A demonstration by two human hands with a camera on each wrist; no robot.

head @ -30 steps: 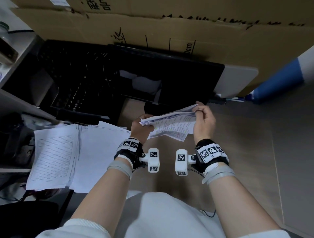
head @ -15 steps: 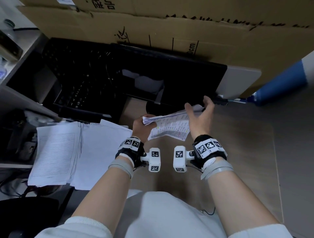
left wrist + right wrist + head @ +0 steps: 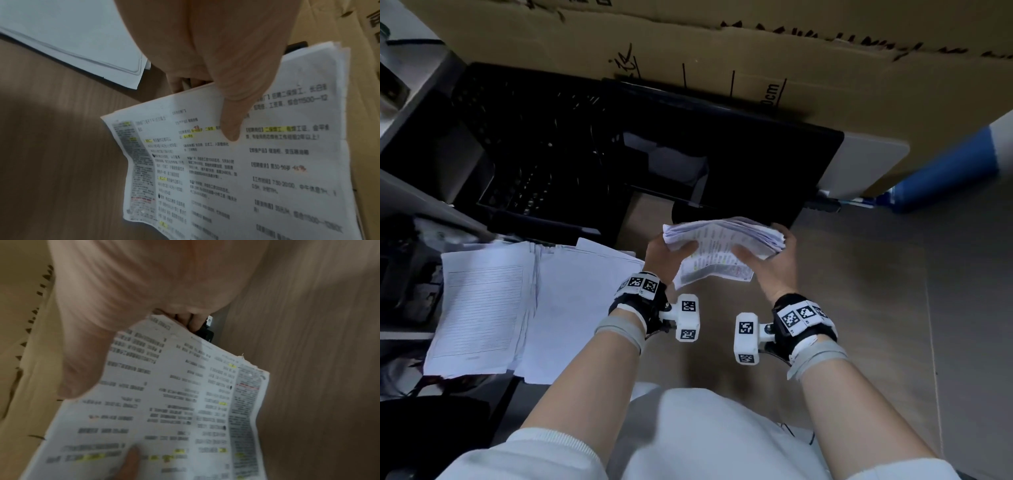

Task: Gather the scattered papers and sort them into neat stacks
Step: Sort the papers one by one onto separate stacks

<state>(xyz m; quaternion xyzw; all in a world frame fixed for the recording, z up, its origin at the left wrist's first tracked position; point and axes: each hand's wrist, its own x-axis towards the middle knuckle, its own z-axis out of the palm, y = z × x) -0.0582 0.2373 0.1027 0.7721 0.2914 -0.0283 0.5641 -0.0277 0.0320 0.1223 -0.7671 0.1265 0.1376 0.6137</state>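
- Evidently the bundle of printed sheets was held up over the floor, clear of any surface, between both hands, so that its edges could be worked even before it joined a stack.
- The left hand gripped the bundle's left end, thumb pressed on the top sheet and fingers curled beneath (the wrist view showed them only partly), which pinned the sheets from sliding.
- The right hand clasped the right end, thumb on top and fingers wrapped under the thick edge, probably to square that side.
- The sheets bowed upward in the middle, likely because the two hands pushed toward each other.
- One printed sheet hung lower at the near edge, not yet flush, so the bundle was not yet neat.
- Two stacks of white paper lay at the left, overlapping and slightly fanned, probably the sorted piles awaiting this bundle.
- A black crate stood behind them, against a cardboard sheet.
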